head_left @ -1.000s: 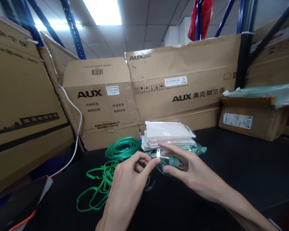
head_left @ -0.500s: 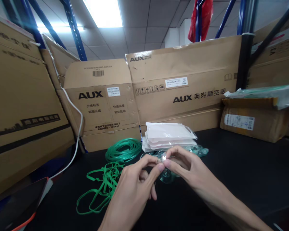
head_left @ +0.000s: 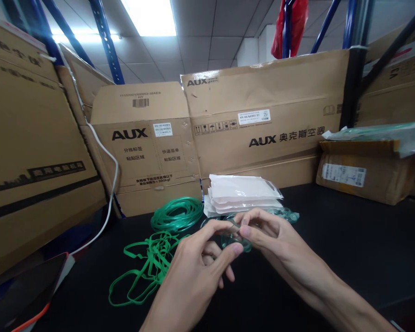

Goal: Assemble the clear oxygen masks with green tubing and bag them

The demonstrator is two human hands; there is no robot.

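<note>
My left hand (head_left: pixel 207 253) is at the centre, thumb and index finger spread apart, the index fingertip close to my right fingertips. My right hand (head_left: pixel 269 233) pinches thumb against index finger on a small thin metal strip (head_left: pixel 234 227), mostly hidden by the fingers. Just behind the fingers are clear greenish plastic pieces (head_left: pixel 228 240) with rounded forms, partly covered by both hands. More of this clear green plastic (head_left: pixel 287 215) shows beyond my right hand, in front of a stack of white flat packets (head_left: pixel 244 189).
Left of the packets lies a coil of green tubing (head_left: pixel 177 214). Tangled green elastic straps (head_left: pixel 148 267) lie nearer. A dark device with an orange edge (head_left: pixel 31 290) is at lower left, beside a white cable (head_left: pixel 115 175). Cardboard panels (head_left: pixel 228 157) stand behind; a brown box (head_left: pixel 361 173) is at right.
My left thumb has parted from the index finger and moved slightly right and down. The shiny strip between my fingertips now shows less. The view has shifted slightly.
</note>
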